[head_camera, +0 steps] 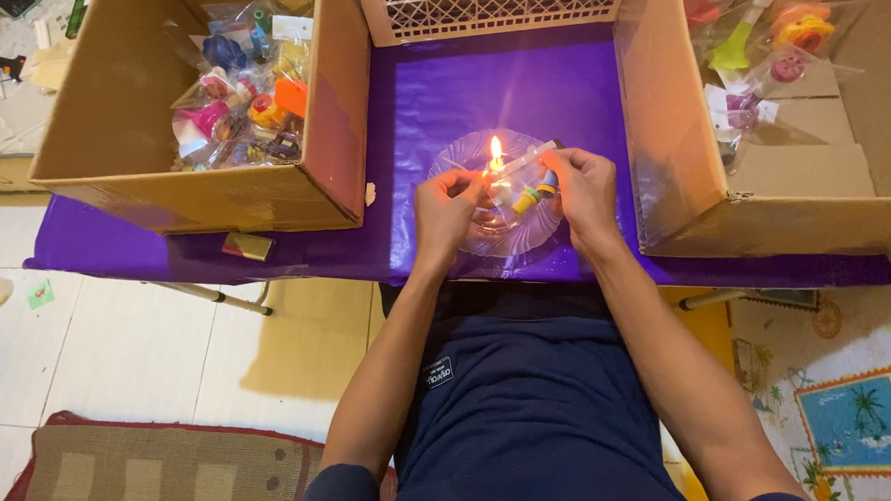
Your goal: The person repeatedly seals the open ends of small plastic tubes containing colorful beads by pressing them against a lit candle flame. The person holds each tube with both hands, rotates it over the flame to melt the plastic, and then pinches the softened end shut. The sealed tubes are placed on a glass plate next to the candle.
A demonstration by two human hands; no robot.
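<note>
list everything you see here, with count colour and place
candle flame: 1, orange, over the plate
clear plate: 1, transparent, table centre
small packet: 1, clear with yellow and blue toy, held by the flame
purple cover: 1, on the table
cardboard boxes: 2, brown, left and right, holding bagged colourful toys
lattice basket: 1, beige, far edge
lighter: 1, yellow and red, near the left box
left hand: on the packet
right hand: on the packet
</note>
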